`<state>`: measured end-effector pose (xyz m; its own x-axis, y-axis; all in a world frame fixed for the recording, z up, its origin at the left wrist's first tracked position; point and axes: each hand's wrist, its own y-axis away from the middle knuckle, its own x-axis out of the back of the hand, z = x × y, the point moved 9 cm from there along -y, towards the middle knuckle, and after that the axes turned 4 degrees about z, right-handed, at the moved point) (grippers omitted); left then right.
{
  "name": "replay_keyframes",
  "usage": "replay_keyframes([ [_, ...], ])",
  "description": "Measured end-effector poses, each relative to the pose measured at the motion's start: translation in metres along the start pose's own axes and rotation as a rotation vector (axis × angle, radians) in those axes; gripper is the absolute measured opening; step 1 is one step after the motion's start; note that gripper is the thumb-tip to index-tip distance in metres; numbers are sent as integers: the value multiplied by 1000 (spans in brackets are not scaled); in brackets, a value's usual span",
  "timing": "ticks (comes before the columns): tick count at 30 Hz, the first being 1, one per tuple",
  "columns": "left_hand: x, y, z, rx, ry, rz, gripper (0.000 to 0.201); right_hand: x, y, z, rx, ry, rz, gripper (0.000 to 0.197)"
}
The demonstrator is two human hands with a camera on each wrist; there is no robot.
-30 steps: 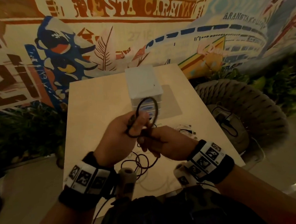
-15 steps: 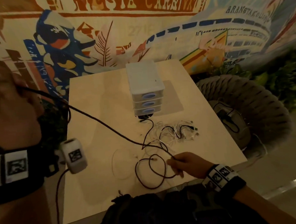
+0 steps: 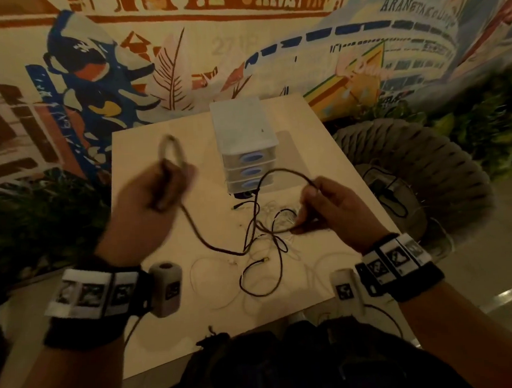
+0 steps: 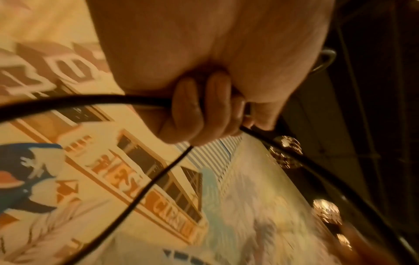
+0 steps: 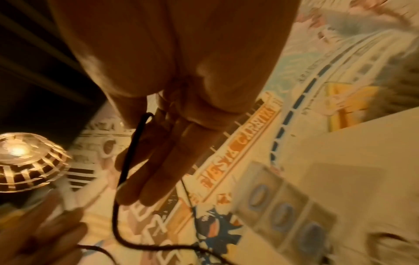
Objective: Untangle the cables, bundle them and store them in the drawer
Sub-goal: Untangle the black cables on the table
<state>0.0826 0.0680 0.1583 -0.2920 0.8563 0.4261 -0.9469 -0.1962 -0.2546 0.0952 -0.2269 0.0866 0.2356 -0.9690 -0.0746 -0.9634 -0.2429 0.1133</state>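
Note:
A black cable [image 3: 219,249] runs between both hands above the light wooden table [image 3: 150,235]. My left hand [image 3: 165,186] grips one end, folded into a small loop [image 3: 170,148] that stands up from the fist; in the left wrist view the fingers [image 4: 197,111] curl round the cable [image 4: 68,102]. My right hand [image 3: 308,197] pinches the cable further along, and the right wrist view shows the cable [image 5: 129,157] lying across the fingers. The slack hangs down and coils on the table. A white three-drawer unit [image 3: 242,135], all drawers closed, stands behind. Tangled white cables [image 3: 280,222] lie in front of it.
A round wicker chair [image 3: 443,166] stands right of the table with a dark cable [image 3: 394,198] on its seat. A painted wall rises behind, with plants [image 3: 28,223] along its foot. Thin white cable loops [image 3: 212,285] lie near the table's front edge.
My left hand has swung back from far out on the left to over the table, still gripping the cable. My right hand has risen from the front edge with the cable.

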Motion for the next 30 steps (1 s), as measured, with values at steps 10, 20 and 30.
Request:
replay_keyframes([
  [10,-110,28,13,-295,-525,-317,14,-48,-7,-43,184,-84,-109,42],
  [20,-45,-9,17,-44,62,74,18,-85,6,87,1,617,-379,32],
  [30,1,-19,26,-69,264,190,21,-31,-13,-7,105,152,-74,22],
])
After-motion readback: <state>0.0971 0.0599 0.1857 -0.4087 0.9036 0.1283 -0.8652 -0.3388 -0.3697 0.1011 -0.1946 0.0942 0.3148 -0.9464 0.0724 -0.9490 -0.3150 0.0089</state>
